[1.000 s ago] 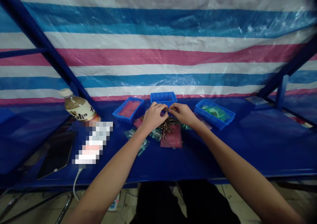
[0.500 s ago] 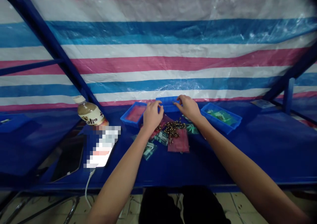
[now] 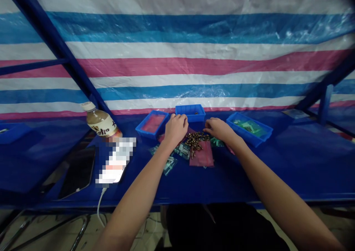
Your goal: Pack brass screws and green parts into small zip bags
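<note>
A loose pile of small brass-coloured metal parts [image 3: 195,141], too small to tell exactly, lies in the middle of the table, partly on a pink plastic bag [image 3: 203,156]. My left hand [image 3: 176,127] is at the pile's left edge, its fingers curled together and pointing down; whatever they grip is hidden. On the right edge, my right hand [image 3: 219,128] has its fingers closed over the parts, and their tips are hard to make out. Small clear-green bags [image 3: 169,165] with pale pieces lie around the pile. Behind the hands stands a blue bin [image 3: 190,114] with a few small parts inside.
A blue bin [image 3: 139,131] with pink bags stands at left, another blue bin [image 3: 257,142] with green bags at right. Farther left are a drink bottle [image 3: 102,123], a blurred-out phone-like object [image 3: 118,160] on a white cable [image 3: 100,206], and a dark tablet [image 3: 77,173].
My hands were together over the pile at first, fingertips on a small brass part. They parted, my right hand passed over the back bin, and both are now lower at the pile.
</note>
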The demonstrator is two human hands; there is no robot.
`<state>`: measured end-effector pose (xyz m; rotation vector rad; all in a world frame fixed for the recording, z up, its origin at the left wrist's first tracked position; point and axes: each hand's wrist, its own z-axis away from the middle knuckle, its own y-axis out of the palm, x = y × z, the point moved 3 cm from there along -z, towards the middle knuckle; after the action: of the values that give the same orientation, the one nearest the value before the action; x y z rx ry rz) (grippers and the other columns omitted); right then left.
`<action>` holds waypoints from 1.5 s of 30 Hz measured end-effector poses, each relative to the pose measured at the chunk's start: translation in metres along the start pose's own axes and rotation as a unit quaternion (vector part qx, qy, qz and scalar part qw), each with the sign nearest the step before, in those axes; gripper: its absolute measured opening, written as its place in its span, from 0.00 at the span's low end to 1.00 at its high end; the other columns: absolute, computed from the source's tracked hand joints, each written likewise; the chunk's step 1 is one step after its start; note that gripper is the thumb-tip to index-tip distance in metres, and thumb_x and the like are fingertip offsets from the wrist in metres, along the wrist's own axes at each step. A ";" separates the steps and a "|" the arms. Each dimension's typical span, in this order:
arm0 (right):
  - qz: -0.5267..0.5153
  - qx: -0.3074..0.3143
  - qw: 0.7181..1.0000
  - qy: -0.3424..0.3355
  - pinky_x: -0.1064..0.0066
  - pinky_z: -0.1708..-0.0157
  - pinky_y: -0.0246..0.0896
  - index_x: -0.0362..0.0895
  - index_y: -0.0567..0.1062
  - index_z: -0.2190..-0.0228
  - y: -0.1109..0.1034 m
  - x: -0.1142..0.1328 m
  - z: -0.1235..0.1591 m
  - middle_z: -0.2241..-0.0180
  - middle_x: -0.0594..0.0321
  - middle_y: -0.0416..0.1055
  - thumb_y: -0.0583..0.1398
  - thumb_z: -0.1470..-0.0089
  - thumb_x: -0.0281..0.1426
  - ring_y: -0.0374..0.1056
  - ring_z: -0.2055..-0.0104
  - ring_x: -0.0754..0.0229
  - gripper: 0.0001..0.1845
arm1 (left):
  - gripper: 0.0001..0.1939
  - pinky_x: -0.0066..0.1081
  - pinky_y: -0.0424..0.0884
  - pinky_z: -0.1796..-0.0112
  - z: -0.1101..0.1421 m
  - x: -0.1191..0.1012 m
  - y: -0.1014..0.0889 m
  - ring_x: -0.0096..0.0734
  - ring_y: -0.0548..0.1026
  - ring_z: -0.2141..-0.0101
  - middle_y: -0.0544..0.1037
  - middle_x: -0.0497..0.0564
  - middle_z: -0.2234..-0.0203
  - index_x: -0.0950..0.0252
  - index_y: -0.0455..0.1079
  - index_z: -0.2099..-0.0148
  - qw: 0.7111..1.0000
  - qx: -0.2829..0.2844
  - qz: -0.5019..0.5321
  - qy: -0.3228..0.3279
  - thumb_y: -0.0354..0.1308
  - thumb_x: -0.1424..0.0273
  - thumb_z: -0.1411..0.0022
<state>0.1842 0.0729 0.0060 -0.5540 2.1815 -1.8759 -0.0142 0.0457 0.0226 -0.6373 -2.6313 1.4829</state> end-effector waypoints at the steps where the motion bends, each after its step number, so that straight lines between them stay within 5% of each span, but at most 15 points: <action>1: 0.004 0.010 1.000 0.006 0.69 0.64 0.57 0.41 0.75 0.69 0.000 -0.001 0.000 0.65 0.54 0.73 0.63 0.45 0.33 0.69 0.62 0.54 0.07 | 0.12 0.35 0.67 0.60 0.000 -0.001 0.000 0.41 0.69 0.58 0.78 0.53 0.65 0.63 0.71 0.58 1.000 0.003 -0.004 0.000 0.46 0.68 0.31; 4: 0.002 0.029 1.000 0.005 0.70 0.65 0.56 0.41 0.75 0.68 0.000 0.000 0.001 0.65 0.54 0.74 0.61 0.46 0.27 0.70 0.62 0.55 0.02 | 0.13 0.34 0.67 0.60 0.000 -0.004 0.000 0.41 0.71 0.59 0.78 0.54 0.64 0.63 0.71 0.57 1.000 0.024 -0.015 -0.007 0.45 0.68 0.30; 9: -0.029 0.022 0.999 -0.008 0.69 0.61 0.57 0.40 0.77 0.63 -0.002 0.006 0.002 0.63 0.52 0.76 0.59 0.47 0.23 0.70 0.59 0.53 0.09 | 0.13 0.33 0.68 0.64 0.002 -0.010 0.002 0.39 0.74 0.63 0.78 0.54 0.67 0.61 0.72 0.55 0.998 0.056 -0.025 -0.009 0.46 0.67 0.31; 15: -0.150 -0.032 0.988 0.002 0.71 0.65 0.60 0.40 0.78 0.70 -0.011 0.010 0.002 0.69 0.56 0.76 0.57 0.48 0.24 0.71 0.67 0.58 0.08 | 0.10 0.34 0.68 0.64 0.002 -0.013 0.001 0.40 0.74 0.62 0.79 0.51 0.66 0.61 0.71 0.58 0.999 0.026 -0.021 0.021 0.48 0.68 0.33; 20: -0.485 -0.056 0.873 0.007 0.70 0.70 0.64 0.40 0.76 0.69 -0.011 0.014 0.000 0.73 0.59 0.76 0.61 0.50 0.31 0.70 0.72 0.61 0.07 | 0.09 0.33 0.68 0.63 0.003 -0.018 0.003 0.37 0.74 0.62 0.79 0.49 0.67 0.60 0.71 0.57 0.998 0.038 0.042 0.034 0.53 0.67 0.37; 22: -0.566 -0.035 0.824 0.007 0.69 0.70 0.66 0.40 0.76 0.69 -0.010 0.019 0.000 0.74 0.59 0.76 0.63 0.52 0.32 0.70 0.73 0.61 0.08 | 0.09 0.32 0.69 0.63 0.003 -0.020 0.004 0.36 0.75 0.63 0.79 0.49 0.66 0.60 0.71 0.56 0.995 0.042 0.074 0.050 0.55 0.67 0.38; 24: -0.595 -0.029 0.803 0.014 0.68 0.68 0.67 0.41 0.76 0.69 -0.011 0.022 0.001 0.74 0.60 0.76 0.64 0.53 0.32 0.70 0.73 0.62 0.08 | 0.09 0.32 0.69 0.62 0.003 -0.021 0.004 0.35 0.75 0.63 0.79 0.49 0.66 0.61 0.71 0.56 0.992 0.038 0.100 0.062 0.55 0.66 0.37; 28: -0.572 -0.035 0.819 0.020 0.68 0.67 0.66 0.41 0.76 0.69 -0.013 0.022 0.001 0.73 0.61 0.75 0.64 0.53 0.35 0.69 0.72 0.62 0.10 | 0.09 0.32 0.69 0.62 0.002 -0.020 0.004 0.34 0.75 0.63 0.78 0.49 0.66 0.61 0.71 0.58 0.989 0.043 0.125 0.067 0.52 0.65 0.33; 35: -0.439 0.000 0.898 -0.021 0.71 0.73 0.61 0.40 0.74 0.70 -0.013 0.017 0.002 0.76 0.62 0.72 0.58 0.45 0.37 0.66 0.74 0.63 0.12 | 0.19 0.33 0.67 0.61 0.005 -0.026 0.005 0.35 0.74 0.63 0.77 0.52 0.66 0.64 0.72 0.60 0.987 0.086 0.078 0.112 0.41 0.62 0.28; 45: -0.455 0.105 0.883 -0.045 0.72 0.75 0.58 0.43 0.70 0.75 -0.017 0.024 0.009 0.79 0.65 0.67 0.55 0.42 0.44 0.62 0.77 0.65 0.19 | 0.19 0.34 0.67 0.60 0.006 -0.029 0.002 0.36 0.73 0.62 0.75 0.53 0.66 0.64 0.66 0.61 0.985 0.094 0.102 0.106 0.35 0.66 0.27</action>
<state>0.1683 0.0529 0.0236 -1.8036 1.7205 -2.3543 0.0117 0.0303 0.0223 -1.0065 -2.2918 1.5898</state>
